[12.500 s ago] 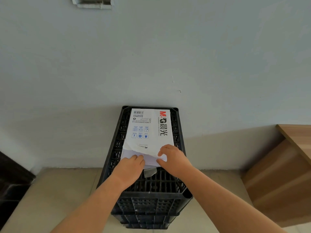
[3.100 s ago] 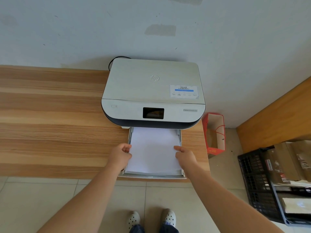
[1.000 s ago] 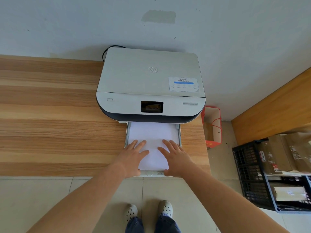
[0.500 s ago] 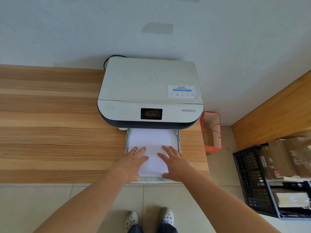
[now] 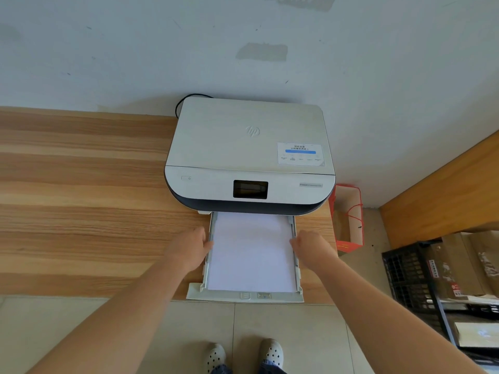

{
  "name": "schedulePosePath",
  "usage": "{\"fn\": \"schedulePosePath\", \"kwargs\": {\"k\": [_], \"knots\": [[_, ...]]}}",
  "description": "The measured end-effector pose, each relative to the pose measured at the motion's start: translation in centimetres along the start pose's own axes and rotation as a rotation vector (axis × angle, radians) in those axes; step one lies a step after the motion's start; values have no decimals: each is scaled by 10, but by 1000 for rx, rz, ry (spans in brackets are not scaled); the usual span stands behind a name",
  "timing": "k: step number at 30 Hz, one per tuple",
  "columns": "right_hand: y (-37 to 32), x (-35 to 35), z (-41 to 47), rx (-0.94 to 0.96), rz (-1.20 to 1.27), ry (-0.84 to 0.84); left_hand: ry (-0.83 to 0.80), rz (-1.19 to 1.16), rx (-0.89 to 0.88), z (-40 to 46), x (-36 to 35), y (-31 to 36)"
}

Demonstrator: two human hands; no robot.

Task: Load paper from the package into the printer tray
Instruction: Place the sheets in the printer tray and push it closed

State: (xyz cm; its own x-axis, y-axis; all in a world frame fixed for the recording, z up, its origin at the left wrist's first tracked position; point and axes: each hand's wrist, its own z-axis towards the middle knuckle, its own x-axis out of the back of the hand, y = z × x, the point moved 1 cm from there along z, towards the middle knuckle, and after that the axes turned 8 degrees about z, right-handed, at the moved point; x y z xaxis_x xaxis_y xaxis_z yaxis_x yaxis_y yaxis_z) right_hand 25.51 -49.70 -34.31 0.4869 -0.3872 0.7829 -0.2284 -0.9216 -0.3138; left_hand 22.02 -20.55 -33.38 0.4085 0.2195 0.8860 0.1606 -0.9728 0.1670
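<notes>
A white printer (image 5: pixel 248 136) stands on a wooden desk (image 5: pixel 81 184) against the wall. Its paper tray (image 5: pixel 244 296) is pulled out toward me over the desk's front edge. A stack of white paper (image 5: pixel 251 252) lies flat inside the tray. My left hand (image 5: pixel 191 247) is on the tray's left side rail, fingers curled over it. My right hand (image 5: pixel 310 247) grips the right rail the same way. The paper package is not clearly identifiable in view.
A red paper bag (image 5: pixel 348 220) stands on the floor right of the desk. A black plastic crate (image 5: pixel 410 273) with cardboard packages sits at the right edge. A second wooden surface (image 5: pixel 442 190) runs along the right. My feet (image 5: pixel 243 354) are on the tiled floor.
Both hands lay flat on top of the paper half a second ago. They have since slid outward to the tray's left and right sides. The paper stays in the tray.
</notes>
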Motion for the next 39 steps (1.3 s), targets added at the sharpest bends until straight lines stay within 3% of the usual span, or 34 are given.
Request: {"fn": "schedulePosePath", "kwargs": {"k": [6,17,39], "knots": [[-5,-5,10,-70,-100,-129,-176,-42,55,14,-16,2],[-9,-5,10,-74,-140,-154,-162,182,-41,27,-16,6],[-14,-10,12,-106,-28,-88,-139,132,-43,32,-27,9]]}}
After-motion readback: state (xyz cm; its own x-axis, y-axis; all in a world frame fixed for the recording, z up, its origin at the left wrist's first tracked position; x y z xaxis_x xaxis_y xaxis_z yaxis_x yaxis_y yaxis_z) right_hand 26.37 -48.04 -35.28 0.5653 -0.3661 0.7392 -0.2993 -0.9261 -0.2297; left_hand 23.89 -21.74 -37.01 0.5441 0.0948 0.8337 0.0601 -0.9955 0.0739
